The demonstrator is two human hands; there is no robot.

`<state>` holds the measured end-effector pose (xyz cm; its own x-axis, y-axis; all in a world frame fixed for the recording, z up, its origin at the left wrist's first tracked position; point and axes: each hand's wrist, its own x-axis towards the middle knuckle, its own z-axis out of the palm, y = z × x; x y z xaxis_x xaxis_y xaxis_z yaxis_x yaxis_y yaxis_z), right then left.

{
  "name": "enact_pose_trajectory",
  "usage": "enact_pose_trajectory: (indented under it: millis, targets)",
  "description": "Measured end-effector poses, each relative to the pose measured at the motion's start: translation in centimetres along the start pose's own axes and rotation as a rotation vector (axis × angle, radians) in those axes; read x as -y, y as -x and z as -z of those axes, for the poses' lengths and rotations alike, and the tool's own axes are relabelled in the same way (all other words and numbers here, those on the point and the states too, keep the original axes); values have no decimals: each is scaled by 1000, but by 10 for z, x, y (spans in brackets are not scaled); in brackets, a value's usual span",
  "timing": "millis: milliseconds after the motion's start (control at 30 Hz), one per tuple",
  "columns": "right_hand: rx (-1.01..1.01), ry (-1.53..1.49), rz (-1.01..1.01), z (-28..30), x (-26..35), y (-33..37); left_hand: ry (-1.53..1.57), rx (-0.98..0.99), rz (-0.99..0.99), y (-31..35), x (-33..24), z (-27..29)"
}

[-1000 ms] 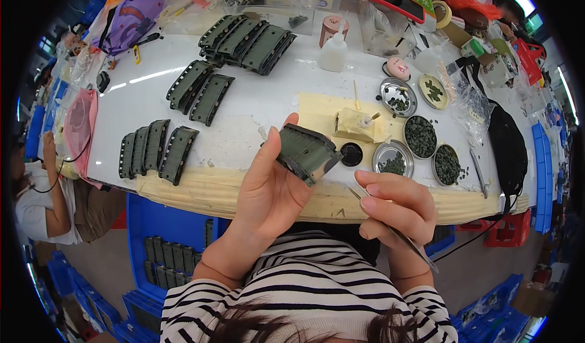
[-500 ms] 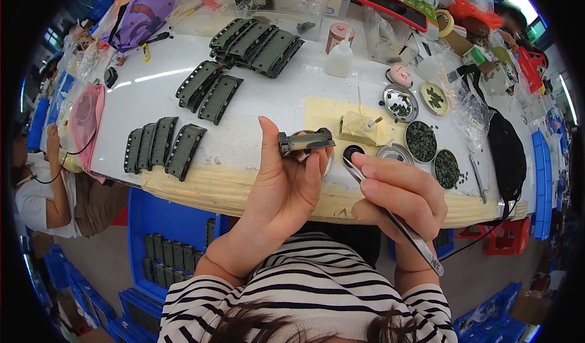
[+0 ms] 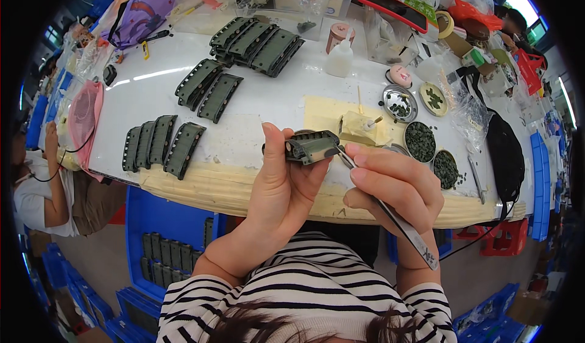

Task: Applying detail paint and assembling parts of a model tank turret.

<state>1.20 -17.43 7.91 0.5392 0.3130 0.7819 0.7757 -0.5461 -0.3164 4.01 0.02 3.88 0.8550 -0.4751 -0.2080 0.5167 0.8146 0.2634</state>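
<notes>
Between the thumb and fingers of my left hand (image 3: 277, 181) is a small camouflage-green moulded part (image 3: 312, 147), held up over the table's front edge. My right hand (image 3: 402, 181) pinches metal tweezers (image 3: 397, 220), their tips at the right end of the part. Whether the tips grip anything tiny is too small to tell. Right of my hands stand a round tin of small dark green pieces (image 3: 420, 141) and a second such tin (image 3: 446, 169). A yellowish wrapped block (image 3: 359, 128) with a stick in it sits just beyond my hands.
Curved green strips of parts lie in a front-left group (image 3: 159, 142), a middle group (image 3: 207, 90) and a back stack (image 3: 262, 44). A white squeeze bottle (image 3: 339, 60) and metal dish (image 3: 400, 103) stand further back. Below the table, a blue crate (image 3: 137, 221) holds more green parts.
The part in my left hand has turned, showing more of its upper face. My right hand has brought the tweezers left and slightly up, from apart to the part's right end.
</notes>
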Motion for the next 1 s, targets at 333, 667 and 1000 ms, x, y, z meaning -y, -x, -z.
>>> enact_pose_trajectory:
  millis: [333, 667, 1000]
  targets:
    - [-18, 47, 58, -2, -4, 2, -41, -10, -24, 1, 1, 1]
    - [-19, 41, 56, -4, -5, 2, -44, -21, -19, 2, 1, 1]
    - [-37, 57, 52, -5, -4, 2, -41, -34, -55, 2, 3, 0]
